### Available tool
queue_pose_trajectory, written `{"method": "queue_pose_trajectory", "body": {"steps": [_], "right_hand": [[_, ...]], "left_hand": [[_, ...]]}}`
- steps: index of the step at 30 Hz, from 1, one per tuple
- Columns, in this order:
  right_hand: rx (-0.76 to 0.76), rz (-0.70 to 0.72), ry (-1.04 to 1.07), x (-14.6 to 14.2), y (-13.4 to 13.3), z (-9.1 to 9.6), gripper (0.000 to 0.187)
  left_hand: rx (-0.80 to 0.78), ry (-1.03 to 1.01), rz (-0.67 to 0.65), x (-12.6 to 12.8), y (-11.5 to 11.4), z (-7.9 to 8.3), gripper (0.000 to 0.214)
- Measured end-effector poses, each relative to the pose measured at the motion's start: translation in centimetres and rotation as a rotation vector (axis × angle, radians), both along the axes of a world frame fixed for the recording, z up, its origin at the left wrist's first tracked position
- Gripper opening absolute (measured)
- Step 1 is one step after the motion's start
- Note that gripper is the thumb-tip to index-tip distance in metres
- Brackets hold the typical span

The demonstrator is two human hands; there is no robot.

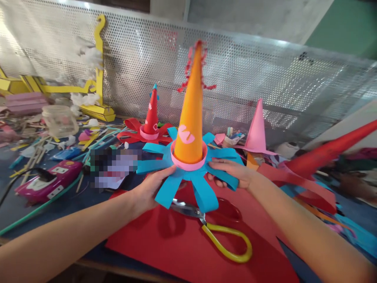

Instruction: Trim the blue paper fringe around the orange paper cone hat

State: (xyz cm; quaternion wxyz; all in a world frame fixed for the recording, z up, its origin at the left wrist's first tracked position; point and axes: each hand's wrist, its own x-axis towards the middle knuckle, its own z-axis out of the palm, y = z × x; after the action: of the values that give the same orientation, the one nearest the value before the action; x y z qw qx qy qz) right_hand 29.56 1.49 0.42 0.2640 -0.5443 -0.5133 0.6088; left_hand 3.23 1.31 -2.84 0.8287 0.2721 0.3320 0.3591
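An orange paper cone hat [191,114] with a pink band and a brim of blue paper strips stands upright between my hands. Curled red paper hangs from its tip, and a pink cut-out is stuck on its front. My left hand [151,188] grips the blue brim at the near left, thumb on top. On the right side my right hand [229,173] pinches the brim, fingers curled underneath. Below the hat, scissors [226,243] with one yellow and one red handle lie on a red sheet [165,251]; the brim covers part of their blades.
A red cone hat [151,118] stands behind, a pink one [257,129] and a tilted red one [326,157] to the right. Left are a purple power strip [50,182], a clear jar [60,120] and scattered scraps. A perforated metal panel [132,59] closes off the back.
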Motion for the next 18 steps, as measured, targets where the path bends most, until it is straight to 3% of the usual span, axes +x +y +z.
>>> {"method": "queue_pose_trajectory", "body": {"steps": [4,8,12,15,16,18], "right_hand": [[0.063,0.020,-0.076,-0.1,-0.9,1.2,0.025],[0.228,-0.061,-0.212,0.5,-3.8,2.2,0.042],[0.553,-0.306,-0.494,0.4,-9.0,2.4,0.044],[0.839,-0.561,-0.672,-1.3,-13.2,1.9,0.031],[0.870,-0.504,-0.693,-2.1,-14.2,1.6,0.027],[0.652,-0.324,-0.461,-3.7,-15.1,0.9,0.032]], "left_hand": [[-0.028,0.086,0.032,0.2,0.3,0.0,0.029],[0.004,0.130,0.076,-0.2,0.6,0.1,0.035],[0.031,0.175,0.105,-0.1,0.7,0.4,0.037],[0.045,0.225,0.128,0.2,0.5,0.9,0.036],[0.051,0.239,0.130,0.3,0.4,1.1,0.036],[0.064,0.261,0.125,0.5,0.2,1.3,0.036]]}}
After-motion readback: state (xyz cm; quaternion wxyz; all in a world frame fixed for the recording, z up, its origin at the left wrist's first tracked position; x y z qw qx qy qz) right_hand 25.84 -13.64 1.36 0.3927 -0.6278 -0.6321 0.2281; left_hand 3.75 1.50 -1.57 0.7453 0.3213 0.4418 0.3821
